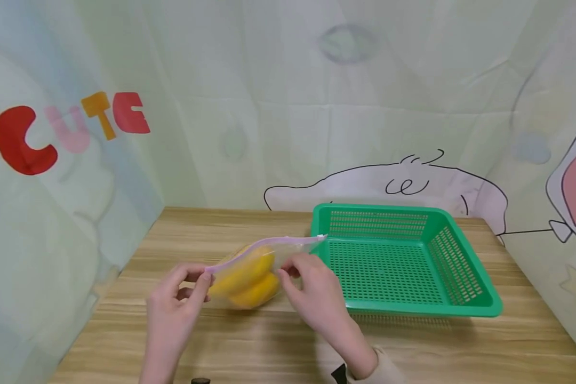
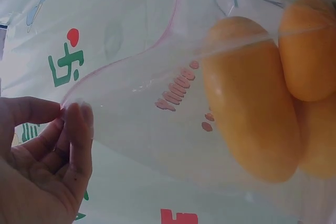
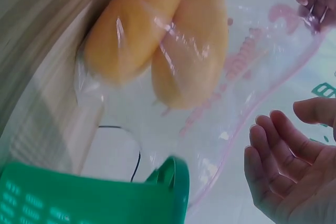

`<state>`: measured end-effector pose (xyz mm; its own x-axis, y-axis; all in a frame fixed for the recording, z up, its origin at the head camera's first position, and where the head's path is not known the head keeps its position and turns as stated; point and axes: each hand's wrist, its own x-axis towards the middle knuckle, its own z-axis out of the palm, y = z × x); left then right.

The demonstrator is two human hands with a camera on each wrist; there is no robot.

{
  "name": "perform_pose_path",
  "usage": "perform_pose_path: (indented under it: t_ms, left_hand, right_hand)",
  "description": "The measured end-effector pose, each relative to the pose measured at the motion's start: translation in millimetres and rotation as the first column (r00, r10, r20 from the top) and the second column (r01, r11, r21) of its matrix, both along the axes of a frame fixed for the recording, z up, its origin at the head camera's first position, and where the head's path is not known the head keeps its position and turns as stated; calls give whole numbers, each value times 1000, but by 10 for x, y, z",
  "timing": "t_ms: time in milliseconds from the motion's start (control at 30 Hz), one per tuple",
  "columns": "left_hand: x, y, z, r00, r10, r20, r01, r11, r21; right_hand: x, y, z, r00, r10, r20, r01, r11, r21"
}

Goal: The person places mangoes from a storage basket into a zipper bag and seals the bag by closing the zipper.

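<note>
A clear zip bag (image 1: 288,250) with a pale purple zip edge stands over the table, its slider at the right end of the zip. Inside lie smooth, oblong yellow pieces (image 2: 252,98) that look like mangoes; three show in the left wrist view. My left hand (image 1: 180,298) pinches the left corner of the bag at the zip edge between thumb and fingertips. Beside the bag's right part is my right hand (image 1: 317,293). In the right wrist view, that hand (image 3: 294,156) has loosely bent fingers apart from the thumb, with nothing between them.
A green plastic basket (image 1: 475,266) with perforated walls stands at the right, just beyond the right hand. Under everything is a wood-grain table (image 1: 139,256). A printed cloth (image 1: 211,106) hangs behind and at both sides. A small dark object (image 1: 200,381) shows at the bottom edge.
</note>
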<state>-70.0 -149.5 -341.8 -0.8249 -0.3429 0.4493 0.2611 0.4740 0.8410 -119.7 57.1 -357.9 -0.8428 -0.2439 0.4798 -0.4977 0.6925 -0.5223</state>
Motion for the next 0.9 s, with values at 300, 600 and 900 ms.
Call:
perform_pose_path:
  t_ms: [300, 600, 900]
  left_hand:
    - [21, 146, -23, 997, -66, -26, 64, 996, -55]
    - [22, 286, -56, 985, -150, -84, 136, 980, -147]
    - [47, 405, -93, 957, -259, -129, 221, 943, -248]
  right_hand:
    - [7, -98, -8, 1000, 10, -15, -10, 1000, -10]
    - [0, -68, 55, 999, 33, 21, -31, 998, -55]
    - [12, 2, 142, 995, 14, 94, -11, 1000, -29]
